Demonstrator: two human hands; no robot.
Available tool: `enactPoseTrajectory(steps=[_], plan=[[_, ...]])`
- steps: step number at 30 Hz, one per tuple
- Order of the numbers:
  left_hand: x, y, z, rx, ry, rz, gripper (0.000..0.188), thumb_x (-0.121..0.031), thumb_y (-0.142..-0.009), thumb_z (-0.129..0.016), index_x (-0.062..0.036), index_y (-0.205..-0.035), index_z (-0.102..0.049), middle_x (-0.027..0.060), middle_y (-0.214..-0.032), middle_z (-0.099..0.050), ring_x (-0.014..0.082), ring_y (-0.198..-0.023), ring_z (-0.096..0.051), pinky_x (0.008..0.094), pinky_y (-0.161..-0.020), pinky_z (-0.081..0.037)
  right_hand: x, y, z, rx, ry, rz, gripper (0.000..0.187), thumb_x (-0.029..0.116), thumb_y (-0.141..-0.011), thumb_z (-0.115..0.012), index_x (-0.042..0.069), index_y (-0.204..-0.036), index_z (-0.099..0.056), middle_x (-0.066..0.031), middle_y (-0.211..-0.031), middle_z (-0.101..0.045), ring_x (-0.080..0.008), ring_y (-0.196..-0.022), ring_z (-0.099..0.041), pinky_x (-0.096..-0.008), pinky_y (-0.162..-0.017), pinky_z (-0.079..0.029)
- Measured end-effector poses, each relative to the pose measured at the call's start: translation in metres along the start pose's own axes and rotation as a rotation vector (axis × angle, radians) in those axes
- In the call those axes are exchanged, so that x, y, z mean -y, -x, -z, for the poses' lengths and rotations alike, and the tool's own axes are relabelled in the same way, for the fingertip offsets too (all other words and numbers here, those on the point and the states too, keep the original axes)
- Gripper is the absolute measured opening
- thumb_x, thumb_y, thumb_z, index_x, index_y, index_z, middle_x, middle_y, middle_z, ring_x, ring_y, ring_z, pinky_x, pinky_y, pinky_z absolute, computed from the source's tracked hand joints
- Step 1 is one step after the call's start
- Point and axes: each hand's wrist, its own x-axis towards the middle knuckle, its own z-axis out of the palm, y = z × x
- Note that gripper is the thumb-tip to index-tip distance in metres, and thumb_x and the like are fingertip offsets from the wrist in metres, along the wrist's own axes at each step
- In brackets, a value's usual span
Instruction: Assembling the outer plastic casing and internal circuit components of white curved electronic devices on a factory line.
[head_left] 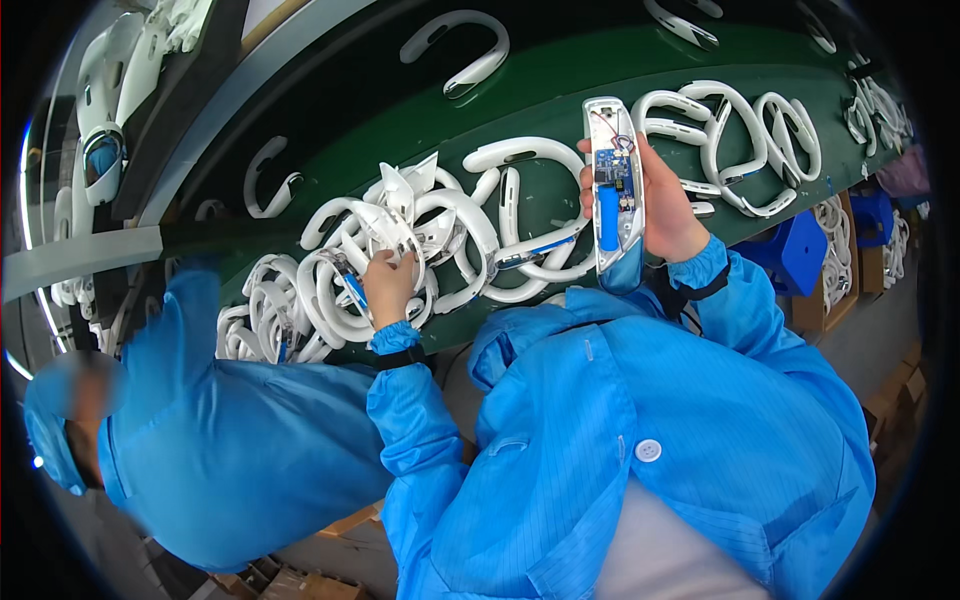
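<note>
My right hand [668, 205] holds up an open white housing [604, 125], long and rounded, with its thumb and fingers along the two sides. Inside it sit a blue circuit board [613, 172], thin wires and a blue cylindrical battery [609, 220]; its lower end is translucent blue. My left hand [389, 287] reaches into a heap of white curved plastic parts, its fingers bent and closed on a white plastic piece [388, 228]. Other pointed white pieces [410, 182] lie on top of the heap. Exactly which piece the fingertips grip is partly hidden.
Several white C-shaped bands [735, 140] lie on the green work surface [560, 90], with more farther back. To my left is a co-worker in a blue smock [250, 450]. Blue bins [800, 250] and a cardboard box [838, 300] of white parts stand at the right.
</note>
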Motion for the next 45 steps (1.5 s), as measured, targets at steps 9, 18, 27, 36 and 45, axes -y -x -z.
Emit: enactPoseTrajectory(steps=[9,18,27,36,45], plan=[[0.013,0.003,-0.004,-0.080,0.172,-0.173,0.044,-0.021,-0.067,-0.063,0.0061,-0.102,-0.060,0.0178,-0.082,-0.066,0.0251,-0.072,-0.065,0.0336,-0.070,-0.050,-0.003,-0.004,-0.002,-0.023,-0.004,-0.022,0.059,0.048,-0.097,-0.020,0.003,-0.123,-0.048,-0.0110,-0.092,-0.062,-0.0200,-0.079,-0.063,-0.0321,-0.071,-0.053],[-0.042,0.095,0.108,-0.059,0.631,-0.158,0.038,-0.027,-0.080,-0.069,0.0050,-0.096,-0.055,0.0081,-0.066,-0.060,0.0139,-0.048,-0.055,0.0242,-0.045,-0.043,-0.007,-0.014,-0.010,0.020,0.029,-0.103,0.059,0.049,-0.097,-0.020,0.003,-0.122,-0.047,-0.0101,-0.086,-0.060,-0.0211,-0.075,-0.061,-0.0311,-0.068,-0.050],[-0.091,0.104,0.093,1.097,0.604,-0.811,0.034,-0.025,-0.080,-0.056,-0.0011,-0.057,-0.049,0.0102,-0.049,-0.044,0.0252,-0.042,-0.045,0.0351,-0.043,-0.032,-0.013,-0.011,-0.028,0.090,0.121,-0.225,0.051,0.044,-0.097,-0.027,0.004,-0.121,-0.048,-0.0115,-0.090,-0.063,-0.0194,-0.077,-0.063,-0.0301,-0.068,-0.052],[-0.110,0.137,0.071,1.154,0.594,-0.747,0.044,-0.015,-0.066,-0.077,-0.0035,-0.102,-0.055,0.0103,-0.080,-0.062,0.0221,-0.072,-0.061,0.0285,-0.064,-0.045,-0.020,-0.004,-0.027,-0.014,0.024,-0.224,0.044,0.039,-0.096,-0.034,0.005,-0.119,-0.049,-0.0110,-0.091,-0.063,-0.0201,-0.078,-0.063,-0.0298,-0.069,-0.053],[-0.117,0.167,0.115,0.918,-0.057,-0.632,0.061,-0.015,-0.078,-0.067,-0.0191,-0.134,-0.045,0.0176,-0.100,-0.057,0.0268,-0.080,-0.058,0.0356,-0.066,-0.044,-0.022,0.004,-0.025,-0.043,0.078,-0.203,0.042,0.037,-0.096,-0.036,0.003,-0.117,-0.049,-0.0118,-0.091,-0.062,-0.0200,-0.078,-0.064,-0.0302,-0.069,-0.053]])
